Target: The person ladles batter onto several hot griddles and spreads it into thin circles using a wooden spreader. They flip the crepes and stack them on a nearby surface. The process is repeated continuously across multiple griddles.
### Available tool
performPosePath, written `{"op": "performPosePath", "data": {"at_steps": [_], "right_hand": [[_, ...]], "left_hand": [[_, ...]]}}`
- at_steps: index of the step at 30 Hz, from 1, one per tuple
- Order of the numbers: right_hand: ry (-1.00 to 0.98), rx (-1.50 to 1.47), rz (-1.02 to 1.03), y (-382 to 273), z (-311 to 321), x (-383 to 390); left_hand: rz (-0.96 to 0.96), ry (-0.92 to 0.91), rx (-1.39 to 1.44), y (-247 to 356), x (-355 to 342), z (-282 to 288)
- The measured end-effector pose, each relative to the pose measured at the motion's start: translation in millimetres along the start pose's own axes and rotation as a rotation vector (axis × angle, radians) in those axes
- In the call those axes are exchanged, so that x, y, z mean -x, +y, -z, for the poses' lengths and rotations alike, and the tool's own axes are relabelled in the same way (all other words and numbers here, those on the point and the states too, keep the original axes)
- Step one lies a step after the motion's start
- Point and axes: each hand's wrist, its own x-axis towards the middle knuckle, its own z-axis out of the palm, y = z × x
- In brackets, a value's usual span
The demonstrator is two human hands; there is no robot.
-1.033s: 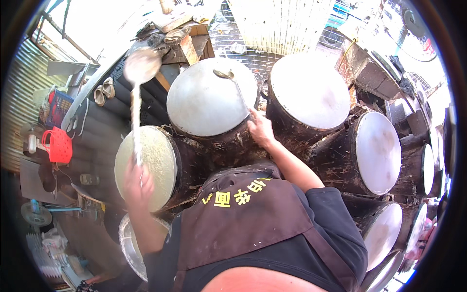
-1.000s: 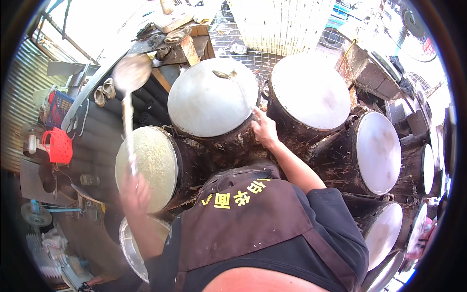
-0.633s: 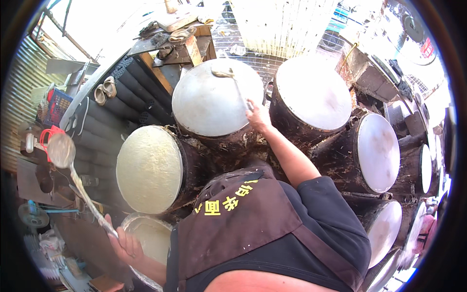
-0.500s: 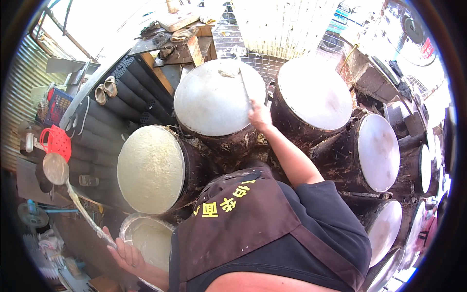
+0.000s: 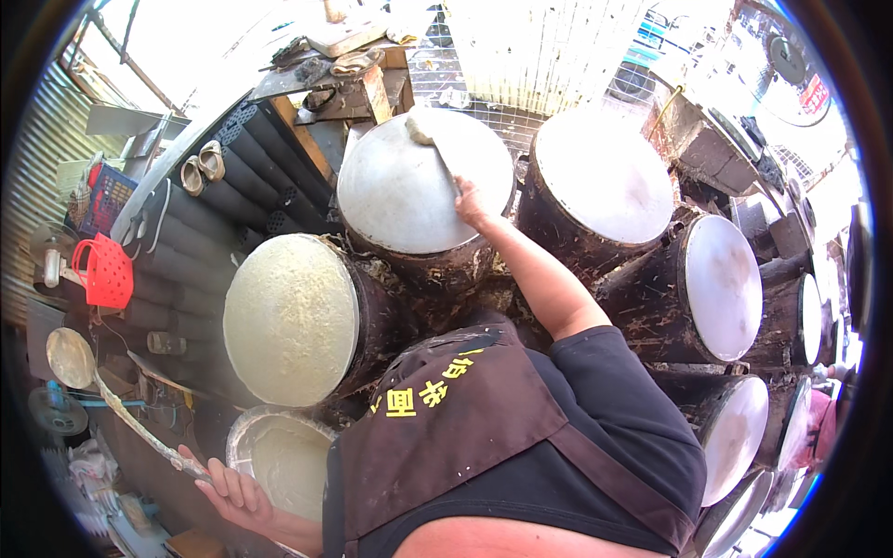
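Observation:
My left hand [image 5: 237, 498] is wrapped round the long, batter-crusted handle of a ladle [image 5: 70, 357]. The ladle's round bowl hangs over the far left side, away from the bucket of pale batter [image 5: 327, 445] beside this hand. My right hand [image 5: 474, 203] grips a thin stick tool [image 5: 420, 130] with a pale, lumpy head; I cannot tell if it is a brush or a swab. Its head rests at the upper left of a bare round griddle [image 5: 400, 200] on a dark drum. Left of that, a second griddle [image 5: 293, 321] is coated with yellowish, bumpy batter.
More drum griddles [image 5: 605, 177] curve round to my right, including one tilted-looking disc [image 5: 724, 288]. On the left are stacked black perforated cylinders [image 5: 246, 177], a red basket [image 5: 107, 272] and a pair of shoes [image 5: 202, 169]. A cluttered wooden stand [image 5: 358, 93] is behind the middle griddle.
My right hand has moved left, bringing the tool's head toward the middle griddle's upper left. The ladle in my left hand has swung left and down, away from the red basket.

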Motion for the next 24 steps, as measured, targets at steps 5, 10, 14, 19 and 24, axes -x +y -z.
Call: {"op": "performPosePath", "data": {"at_steps": [5,10,14,19,24], "right_hand": [[-0.227,-0.219,-0.04,-26.3,67.3,0.4],[-0.063,-0.049,0.023,17.1,45.1,-30.2],[-0.193,-0.259,0.115,7.4,17.8,-32.3],[-0.184,-0.153,0.057,24.8,86.2,-55.7],[-0.227,-0.072,0.226,24.5,38.5,-69.7]], "left_hand": [[-0.053,0.017,-0.005,-6.5,20.9,-16.1],[-0.07,0.064,-0.043,-27.2,26.3,-42.4],[-0.046,0.074,-0.066,-49.2,27.5,-68.4],[-0.095,0.139,-0.152,-63.5,47.2,-96.2],[-0.107,0.179,-0.149,-84.0,49.5,-114.8]]}}
